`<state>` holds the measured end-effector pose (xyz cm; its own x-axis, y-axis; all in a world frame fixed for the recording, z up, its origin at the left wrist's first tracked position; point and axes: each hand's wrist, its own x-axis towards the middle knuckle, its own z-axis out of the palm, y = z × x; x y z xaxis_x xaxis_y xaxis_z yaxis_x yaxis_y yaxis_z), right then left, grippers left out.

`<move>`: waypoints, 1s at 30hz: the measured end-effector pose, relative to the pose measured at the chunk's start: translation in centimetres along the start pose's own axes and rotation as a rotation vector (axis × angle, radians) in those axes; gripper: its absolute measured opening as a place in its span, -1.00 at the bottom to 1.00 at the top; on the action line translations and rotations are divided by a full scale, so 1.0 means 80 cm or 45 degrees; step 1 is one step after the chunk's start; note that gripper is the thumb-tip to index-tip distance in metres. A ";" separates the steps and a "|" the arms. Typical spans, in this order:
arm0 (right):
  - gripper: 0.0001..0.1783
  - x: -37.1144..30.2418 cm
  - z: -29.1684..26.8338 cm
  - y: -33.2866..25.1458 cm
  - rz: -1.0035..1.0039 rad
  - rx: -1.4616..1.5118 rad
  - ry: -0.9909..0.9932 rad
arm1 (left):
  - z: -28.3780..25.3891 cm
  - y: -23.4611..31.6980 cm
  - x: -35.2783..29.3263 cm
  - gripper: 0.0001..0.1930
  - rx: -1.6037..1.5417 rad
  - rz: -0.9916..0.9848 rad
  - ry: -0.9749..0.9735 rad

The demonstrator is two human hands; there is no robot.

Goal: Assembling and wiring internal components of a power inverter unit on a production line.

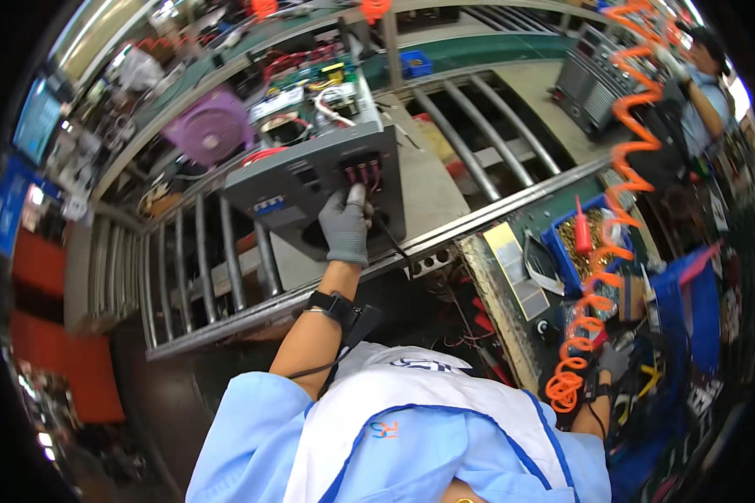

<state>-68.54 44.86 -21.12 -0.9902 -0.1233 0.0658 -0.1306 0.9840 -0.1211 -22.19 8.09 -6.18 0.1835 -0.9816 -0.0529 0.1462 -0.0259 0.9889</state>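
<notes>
Grey casing (306,199), its circuit boards (306,77) exposed, stands on a pale board (436,193) on the roller conveyor (456,146) before us. Our left hand (344,225) is at its panel, fingers (357,195) narrow at the reddish terminals (364,173); we cannot tell whether they grip anything. Our right hand (616,360) is over bench clutter, its finger state unclear to us, near a coiled orange hose (564,392) and blue bin (561,258).

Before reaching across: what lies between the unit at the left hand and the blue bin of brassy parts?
In the head view, from grey unit to bin: pale board, metal rail, yellowish sheet, then a dark-edged item I can't identify.
</notes>
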 end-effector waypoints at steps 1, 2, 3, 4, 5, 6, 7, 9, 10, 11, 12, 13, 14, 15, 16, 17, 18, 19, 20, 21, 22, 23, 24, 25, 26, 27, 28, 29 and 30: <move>-0.05 0.014 0.018 0.000 -0.081 -0.088 0.050 | -0.008 0.004 -0.002 -0.86 0.052 -0.012 -0.049; 0.04 0.028 0.040 0.000 -0.124 -0.168 -0.012 | -0.015 0.009 -0.011 -0.86 0.052 0.020 -0.011; 0.04 0.030 0.043 -0.010 -0.157 -0.159 -0.026 | -0.025 0.011 -0.015 -0.89 0.081 0.110 0.040; 0.03 0.031 0.042 -0.017 -0.148 -0.191 -0.074 | -0.035 0.012 -0.019 -0.89 0.111 0.199 0.086; 0.03 0.025 0.033 -0.023 -0.137 -0.230 -0.124 | -0.058 0.017 -0.020 -0.87 0.123 0.174 0.131; 0.03 0.021 0.027 -0.027 -0.122 -0.270 -0.172 | -0.084 0.017 -0.012 -0.87 0.237 0.442 0.250; 0.00 0.028 0.029 -0.027 -0.116 -0.246 -0.210 | -0.111 0.018 -0.004 -0.87 0.353 0.710 0.362; -0.16 0.041 -0.007 -0.017 -0.150 -0.084 -0.444 | -0.137 0.053 0.013 -0.86 0.569 0.979 0.578; -0.16 0.064 -0.023 -0.017 -0.176 -0.098 -0.440 | -0.155 0.072 0.018 -0.84 0.566 0.979 0.682; -0.31 0.083 -0.036 0.008 -0.228 0.323 -0.354 | -0.160 0.086 0.034 -0.80 0.550 0.987 0.731; -0.46 0.102 -0.053 0.023 -0.298 0.745 -0.260 | -0.168 0.098 0.045 -0.80 0.548 0.983 0.725; -0.57 0.110 -0.076 0.030 -0.371 1.167 -0.154 | -0.178 0.108 0.057 -0.76 0.391 0.968 0.597; -0.58 0.076 -0.146 -0.025 -0.405 1.405 -0.120 | -0.192 0.111 0.066 -0.71 0.235 0.940 0.488; -0.59 0.015 -0.205 -0.071 -0.435 1.619 -0.082 | -0.188 0.111 0.079 -0.71 0.223 0.942 0.454; -0.59 -0.035 -0.243 -0.122 -0.497 1.772 -0.099 | -0.182 0.106 0.091 -0.69 0.174 0.887 0.326; -0.60 -0.088 -0.273 -0.170 -0.587 1.890 -0.143 | -0.176 0.101 0.099 -0.67 0.126 0.830 0.200; -0.62 -0.144 -0.280 -0.236 -0.760 1.962 -0.272 | -0.165 0.108 0.089 -0.65 0.234 0.973 0.225; -0.63 -0.187 -0.284 -0.266 -0.887 2.029 -0.318 | -0.156 0.104 0.096 -0.65 0.199 0.970 0.170; -0.57 -0.191 -0.274 -0.286 -1.206 1.767 -0.481 | -0.146 0.104 0.107 -0.63 0.170 0.915 0.256; -0.48 -0.240 -0.286 -0.347 -1.427 1.760 -0.624 | -0.143 0.100 0.110 -0.61 0.177 0.863 0.382; -0.41 -0.267 -0.275 -0.405 -1.566 1.845 -0.895 | -0.143 0.102 0.112 -0.59 0.181 0.863 0.438; -0.37 -0.289 -0.267 -0.458 -1.558 1.768 -1.145 | -0.148 0.101 0.114 -0.59 0.172 0.843 0.428; -0.43 -0.310 -0.257 -0.498 -1.594 1.878 -1.106 | -0.144 0.102 0.116 -0.60 0.201 0.856 0.434; -0.51 -0.319 -0.245 -0.533 -1.704 1.692 -0.880 | -0.144 0.104 0.115 -0.60 0.240 0.877 0.457; -0.56 -0.328 -0.233 -0.560 -1.647 1.753 -0.945 | -0.141 0.109 0.112 -0.61 0.186 0.846 0.436; -0.59 -0.334 -0.226 -0.575 -1.583 1.811 -1.003 | -0.140 0.110 0.114 -0.61 0.181 0.834 0.415; -0.59 -0.342 -0.226 -0.578 -1.568 1.803 -1.003 | -0.142 0.109 0.115 -0.61 0.160 0.817 0.390; -0.59 -0.348 -0.227 -0.578 -1.453 1.883 -1.023 | -0.143 0.108 0.117 -0.61 0.140 0.799 0.364; -0.58 -0.350 -0.224 -0.576 -1.342 1.956 -1.051 | -0.145 0.108 0.118 -0.61 0.190 0.826 0.370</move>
<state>-33.87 5.29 0.40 -0.2423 -0.9102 0.3358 -0.0396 -0.3365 -0.9408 -7.95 0.77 0.25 0.4421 -0.7189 0.5364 -0.2101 0.4984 0.8411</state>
